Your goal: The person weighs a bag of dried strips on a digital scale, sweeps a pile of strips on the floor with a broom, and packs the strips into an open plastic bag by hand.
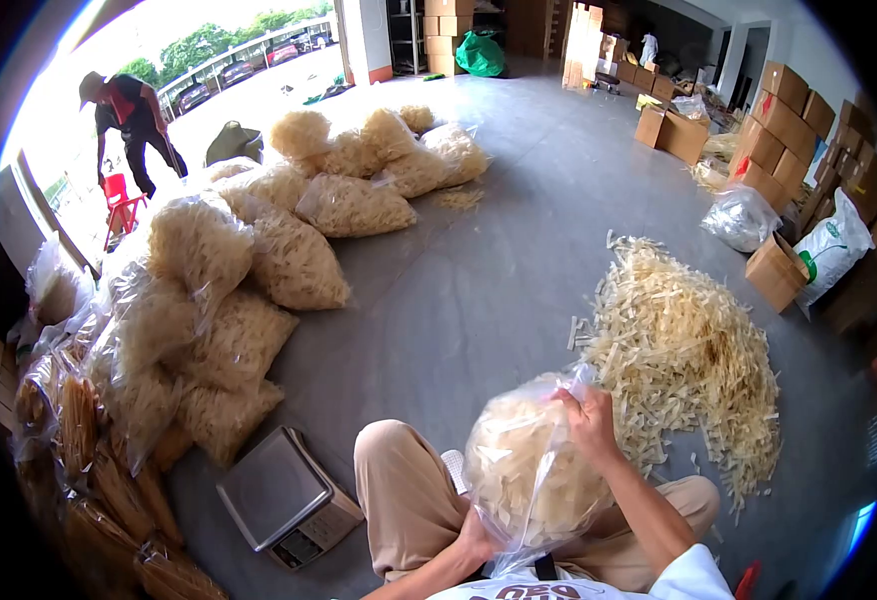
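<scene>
A clear plastic bag (529, 465) filled with pale, flat dried strips rests in my lap between my bent knees. My right hand (591, 422) pinches the bag's gathered upper edge, its fingers closed on the plastic. Down at the bag's lower left side is my left hand (477, 537), curled against the film, with its fingertips partly hidden. Just past my right hand, a large loose heap of the same strips (679, 350) lies on the floor. A flat-topped digital scale (284, 490) stands left of my knee.
Several stuffed bags of strips (294, 255) are piled along the left. Bundles of long brown sticks in plastic (79, 430) lie nearer me. Cardboard boxes (784, 125) and a white sack (836, 245) stand at right. A person (131, 115) bends by a red chair (121, 205) outside.
</scene>
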